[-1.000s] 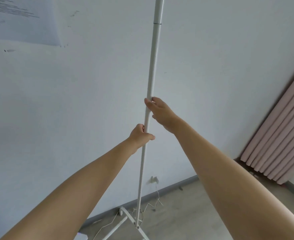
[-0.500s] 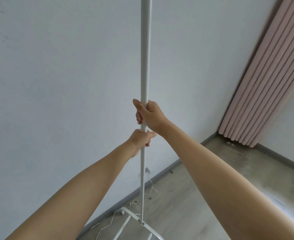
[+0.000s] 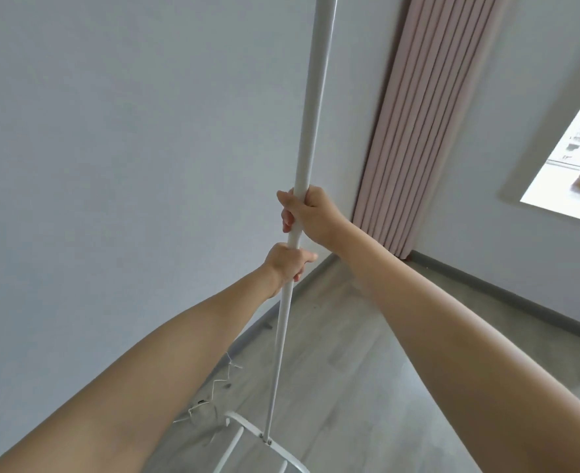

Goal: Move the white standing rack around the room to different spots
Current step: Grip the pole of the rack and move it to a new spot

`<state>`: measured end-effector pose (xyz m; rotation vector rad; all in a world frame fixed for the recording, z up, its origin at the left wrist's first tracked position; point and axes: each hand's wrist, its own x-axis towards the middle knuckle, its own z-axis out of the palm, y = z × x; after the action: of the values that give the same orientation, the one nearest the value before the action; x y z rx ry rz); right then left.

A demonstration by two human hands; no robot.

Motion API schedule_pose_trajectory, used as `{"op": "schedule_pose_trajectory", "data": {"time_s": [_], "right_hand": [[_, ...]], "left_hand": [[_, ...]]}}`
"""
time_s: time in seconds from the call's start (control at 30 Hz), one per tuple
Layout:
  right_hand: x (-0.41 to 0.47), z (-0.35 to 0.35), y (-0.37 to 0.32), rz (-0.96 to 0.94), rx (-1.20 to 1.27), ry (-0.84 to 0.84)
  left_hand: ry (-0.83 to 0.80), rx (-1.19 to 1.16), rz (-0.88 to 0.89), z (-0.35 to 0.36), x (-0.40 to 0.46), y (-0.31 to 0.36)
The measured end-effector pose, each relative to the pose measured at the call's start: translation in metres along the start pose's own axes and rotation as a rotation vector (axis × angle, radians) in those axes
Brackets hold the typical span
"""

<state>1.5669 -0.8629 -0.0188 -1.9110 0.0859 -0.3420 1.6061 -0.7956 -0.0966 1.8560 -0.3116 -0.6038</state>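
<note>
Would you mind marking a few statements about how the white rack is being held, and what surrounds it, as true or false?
1. Both hands grip the pole of the white standing rack. True.
2. The left hand sits above the right hand on the pole. False: the left hand is the lower one.
3. A pink curtain hangs in the corner to the right of the pole. True.
4. The curtain is drawn across the window. False: the window is uncovered, apart from the curtain.
5. A thin white cord lies on the floor by the wall. True.
</note>
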Motion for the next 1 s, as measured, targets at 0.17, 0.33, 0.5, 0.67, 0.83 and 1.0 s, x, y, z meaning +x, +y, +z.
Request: {"op": "schedule_pose_trajectory", "data": {"time_s": [0.17, 0.33, 0.5, 0.67, 0.83, 1.0], "right_hand": [[-0.016, -0.059, 0.016, -0.025, -0.020, 0.003], [-0.024, -0.110, 0.032, 0.001, -0.032, -0.024], [-0.019, -0.148, 0.052, 0.008, -0.038, -0.014], [0.005, -0.194, 0.074, 0.012, -0.054, 0.027], [0.049, -0.228, 0.095, 0.026, -0.084, 0.087], [0.092, -0.273, 0.116, 0.085, -0.138, 0.117]], "left_hand": [[0.018, 0.000, 0.028, 0.059, 0.005, 0.019], [0.013, -0.006, 0.017, 0.112, 0.011, 0.034], [-0.009, -0.023, 0.013, 0.150, 0.031, 0.046], [-0.063, -0.016, 0.040, 0.185, 0.074, 0.065], [-0.072, -0.014, 0.056, 0.208, 0.131, 0.084], [-0.133, 0.004, 0.062, 0.238, 0.192, 0.110]]}}
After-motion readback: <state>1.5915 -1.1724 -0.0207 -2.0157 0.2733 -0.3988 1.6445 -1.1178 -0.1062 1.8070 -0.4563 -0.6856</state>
